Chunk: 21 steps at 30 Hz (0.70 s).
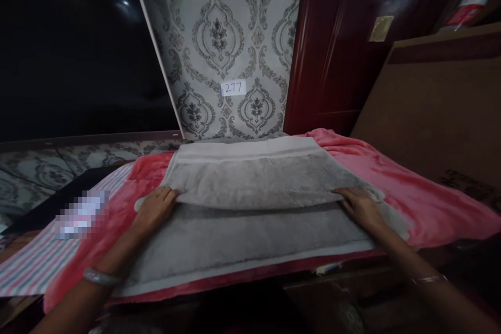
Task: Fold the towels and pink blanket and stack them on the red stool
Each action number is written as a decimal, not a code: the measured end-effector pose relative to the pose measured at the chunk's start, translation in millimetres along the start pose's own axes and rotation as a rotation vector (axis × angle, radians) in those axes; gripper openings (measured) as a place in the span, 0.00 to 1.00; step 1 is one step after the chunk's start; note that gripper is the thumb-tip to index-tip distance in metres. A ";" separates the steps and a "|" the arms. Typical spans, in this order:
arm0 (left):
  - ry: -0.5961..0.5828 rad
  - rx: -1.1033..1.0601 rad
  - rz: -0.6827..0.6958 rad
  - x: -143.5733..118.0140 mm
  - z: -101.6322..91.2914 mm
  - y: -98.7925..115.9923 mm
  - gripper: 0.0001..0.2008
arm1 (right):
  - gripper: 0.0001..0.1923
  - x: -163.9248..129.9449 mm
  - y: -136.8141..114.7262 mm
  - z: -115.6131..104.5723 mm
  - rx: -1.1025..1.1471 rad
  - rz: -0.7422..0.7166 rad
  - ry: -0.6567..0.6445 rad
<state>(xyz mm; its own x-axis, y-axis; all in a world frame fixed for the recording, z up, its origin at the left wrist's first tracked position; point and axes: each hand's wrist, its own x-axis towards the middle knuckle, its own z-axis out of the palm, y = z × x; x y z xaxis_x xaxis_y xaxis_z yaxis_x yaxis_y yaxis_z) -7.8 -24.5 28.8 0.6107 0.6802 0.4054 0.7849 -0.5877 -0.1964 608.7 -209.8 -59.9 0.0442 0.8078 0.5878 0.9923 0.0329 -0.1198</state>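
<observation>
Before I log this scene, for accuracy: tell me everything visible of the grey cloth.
The grey cloth looks soft and plush, with pale bands across its far part and a pale strip along its near border. It lies in layers, apparently folded, on a pink blanket. The left hand and right hand hold the upper layer's near edge toward its two ends, above the lower layer.

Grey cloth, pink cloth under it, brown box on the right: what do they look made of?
Grey cloth: probably plush or terry, matte, from its fuzzy, mottled nap. Pink cloth: likely plush fleece, faintly glossy, from the soft sheen on its folds. Brown box: apparently cardboard, matte, from its brown face and dark printing.
</observation>
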 end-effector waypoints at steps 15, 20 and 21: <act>0.053 -0.043 -0.106 -53.7 -12.3 -18.1 0.19 | 0.27 -26.2 15.4 -21.4 -0.087 0.040 0.133; 0.029 -0.066 -0.109 -77.7 3.0 -19.4 0.20 | 0.27 -58.6 20.8 -2.1 -0.012 0.045 0.149; 0.040 -0.058 -0.123 -80.2 7.4 -20.1 0.21 | 0.28 -61.4 22.7 1.2 -0.001 0.056 0.150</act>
<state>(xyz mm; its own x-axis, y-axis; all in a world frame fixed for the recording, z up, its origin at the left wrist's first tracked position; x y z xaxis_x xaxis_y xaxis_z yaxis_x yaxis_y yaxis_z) -71.8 -64.0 -6.3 0.5051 0.7310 0.4588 0.8453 -0.5264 -0.0917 628.4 -258.1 -99.7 0.1164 0.7116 0.6928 0.9878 -0.0105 -0.1552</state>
